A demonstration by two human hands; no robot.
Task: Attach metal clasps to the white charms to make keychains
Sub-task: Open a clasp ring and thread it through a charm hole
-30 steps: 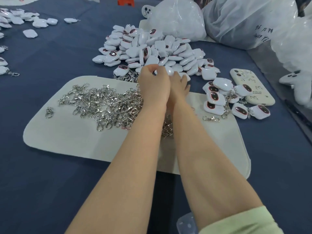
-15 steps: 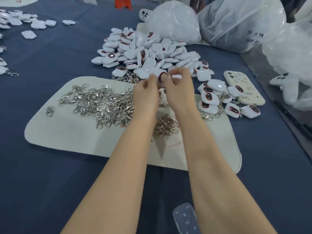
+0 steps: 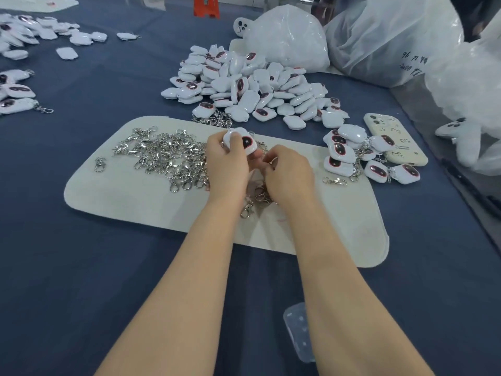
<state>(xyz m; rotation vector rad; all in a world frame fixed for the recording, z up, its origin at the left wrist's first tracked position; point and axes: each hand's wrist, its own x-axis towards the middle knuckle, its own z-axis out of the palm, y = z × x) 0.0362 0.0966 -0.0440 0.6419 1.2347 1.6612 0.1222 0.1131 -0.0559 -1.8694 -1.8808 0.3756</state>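
A white charm [image 3: 242, 141] with a dark oval face is now gripped in the left hand [image 3: 227, 164], raised just above the far edge of the pale mat [image 3: 113, 191]; half a second ago both hands met higher up, at the near foot of the charm pile, with no charm clearly separated from it. The hands have since drawn back toward the person and now work over the mat. The right hand [image 3: 288, 173] is closed, its fingertips pinched just below the charm; what it pinches is hidden, so whether a clasp is already in it cannot be told. Judgement: a fresh charm has been picked and the fitting of a clasp is about to begin or is just starting. The mat serves as the tray for the loose metal clasps [image 3: 165, 156], which lie heaped on its left half and under the wrists, with one stray clasp [image 3: 334, 181] near its right edge. The unassembled charm pile [image 3: 244, 88] sits on the blue table [image 3: 81, 280] just beyond the mat. Finished keychains [image 3: 360, 158] are grouped at the mat's right corner, touching a cream phone case [image 3: 398, 142]. Behind stand translucent plastic bags [image 3: 379, 42]; their contents are not discernible. More charms [image 3: 16, 96] lie at the far left.
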